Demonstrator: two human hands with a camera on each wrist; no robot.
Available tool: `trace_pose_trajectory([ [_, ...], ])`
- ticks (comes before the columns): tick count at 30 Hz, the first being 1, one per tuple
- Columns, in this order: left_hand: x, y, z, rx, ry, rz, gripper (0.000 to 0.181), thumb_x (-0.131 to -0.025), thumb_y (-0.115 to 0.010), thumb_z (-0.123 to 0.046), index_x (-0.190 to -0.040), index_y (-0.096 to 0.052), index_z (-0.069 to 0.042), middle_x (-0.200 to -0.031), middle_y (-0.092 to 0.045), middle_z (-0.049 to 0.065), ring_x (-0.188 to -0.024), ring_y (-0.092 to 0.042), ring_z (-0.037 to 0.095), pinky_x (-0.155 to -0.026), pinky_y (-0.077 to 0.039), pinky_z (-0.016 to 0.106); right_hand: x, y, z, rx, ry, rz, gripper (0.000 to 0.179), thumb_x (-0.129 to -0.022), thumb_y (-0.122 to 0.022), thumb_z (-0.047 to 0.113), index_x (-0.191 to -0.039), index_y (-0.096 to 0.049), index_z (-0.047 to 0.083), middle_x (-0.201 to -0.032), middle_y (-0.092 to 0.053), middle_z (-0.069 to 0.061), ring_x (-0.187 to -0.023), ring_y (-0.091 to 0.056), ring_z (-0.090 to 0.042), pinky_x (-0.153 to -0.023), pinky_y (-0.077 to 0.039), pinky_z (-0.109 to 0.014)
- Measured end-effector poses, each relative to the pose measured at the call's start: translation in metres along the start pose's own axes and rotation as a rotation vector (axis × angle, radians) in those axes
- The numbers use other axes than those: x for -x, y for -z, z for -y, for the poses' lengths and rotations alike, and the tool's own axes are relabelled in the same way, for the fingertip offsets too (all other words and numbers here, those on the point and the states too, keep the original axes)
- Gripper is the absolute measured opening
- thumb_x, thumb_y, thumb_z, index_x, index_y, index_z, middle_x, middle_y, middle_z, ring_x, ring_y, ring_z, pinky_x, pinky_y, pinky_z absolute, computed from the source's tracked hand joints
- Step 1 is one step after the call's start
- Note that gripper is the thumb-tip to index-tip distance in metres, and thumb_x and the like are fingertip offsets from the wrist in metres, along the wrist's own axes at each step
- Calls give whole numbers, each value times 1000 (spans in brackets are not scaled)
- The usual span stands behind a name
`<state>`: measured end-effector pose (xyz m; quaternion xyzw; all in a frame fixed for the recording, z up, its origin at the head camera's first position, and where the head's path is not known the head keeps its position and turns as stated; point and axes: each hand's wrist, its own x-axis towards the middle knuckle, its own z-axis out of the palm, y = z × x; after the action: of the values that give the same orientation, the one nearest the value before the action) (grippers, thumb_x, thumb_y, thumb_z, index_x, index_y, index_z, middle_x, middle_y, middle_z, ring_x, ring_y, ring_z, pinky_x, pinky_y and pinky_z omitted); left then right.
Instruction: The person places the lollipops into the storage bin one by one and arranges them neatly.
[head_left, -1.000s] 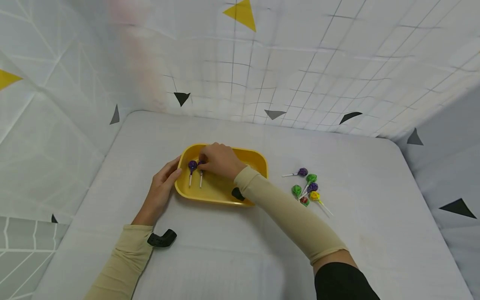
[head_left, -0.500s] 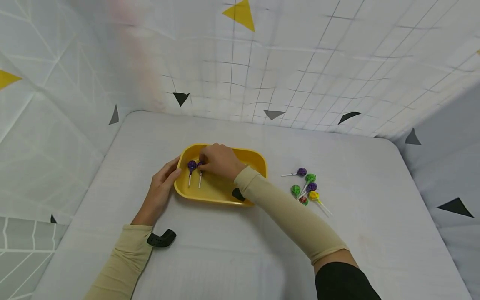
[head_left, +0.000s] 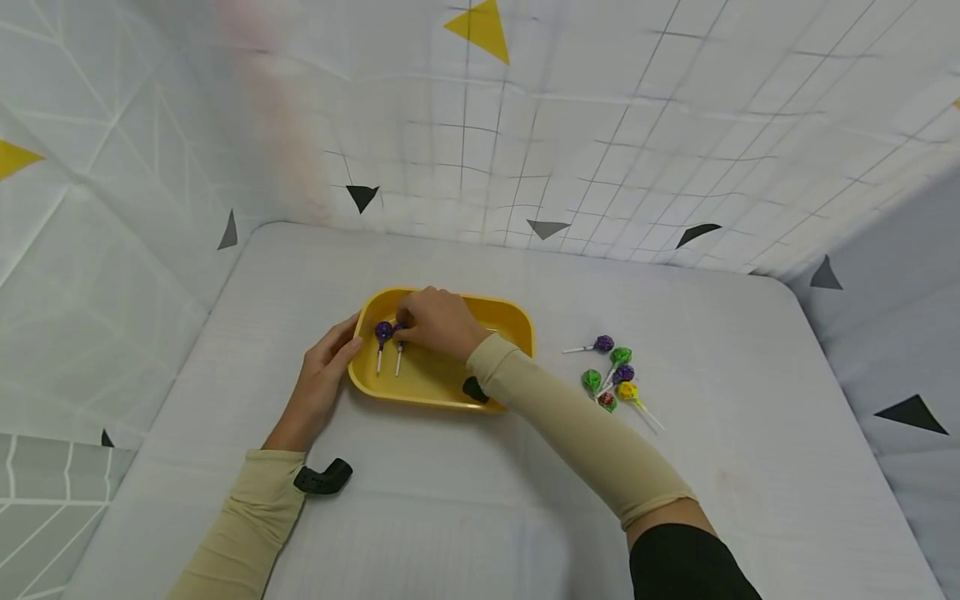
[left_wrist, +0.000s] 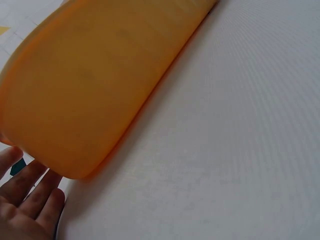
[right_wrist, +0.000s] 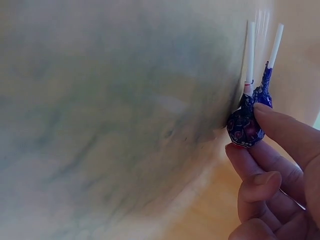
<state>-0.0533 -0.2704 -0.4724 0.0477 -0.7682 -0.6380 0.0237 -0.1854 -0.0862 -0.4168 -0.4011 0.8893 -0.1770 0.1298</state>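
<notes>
My right hand is inside the yellow tray. Its thumb and fingers pinch the wrapped head of a purple lollipop, whose white stick points toward the near side of the tray. A second purple lollipop lies just left of it, the sticks nearly parallel. At the tray's left end is my left hand, its thumb at the rim and its fingers along the outer wall. In the left wrist view those fingers look nearly straight against the tray's end.
To the right of the tray, several lollipops lie on the white-covered table: a purple one apart, then a cluster with green, yellow and red-green ones. Patterned cloth walls stand around the table.
The pinched lollipop has shifted very slightly left, closer to the other purple one. My left hand, the tray and the loose lollipops stay put.
</notes>
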Motion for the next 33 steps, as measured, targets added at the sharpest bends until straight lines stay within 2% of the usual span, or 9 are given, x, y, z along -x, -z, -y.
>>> trace_pose_trajectory([
  [22,0,0,0,24,-19,9,55,-110,-49,-38,-160,-40,-18,-165,-41,6,-155,-34,24,-111,-34,1,3,2,1,16,-6,-25,26,-93,-78,41,-102,-77,16,-96,-77,5,-75,-64,-9,-65,-53,-21],
  [33,1,0,-2,19,-3,11,53,-110,-48,-39,-160,-40,-20,-165,-40,3,-156,-34,22,-111,-33,1,5,7,1,27,-23,-18,28,-93,-77,43,-105,-77,17,-104,-78,4,-85,-68,-9,-75,-59,-25],
])
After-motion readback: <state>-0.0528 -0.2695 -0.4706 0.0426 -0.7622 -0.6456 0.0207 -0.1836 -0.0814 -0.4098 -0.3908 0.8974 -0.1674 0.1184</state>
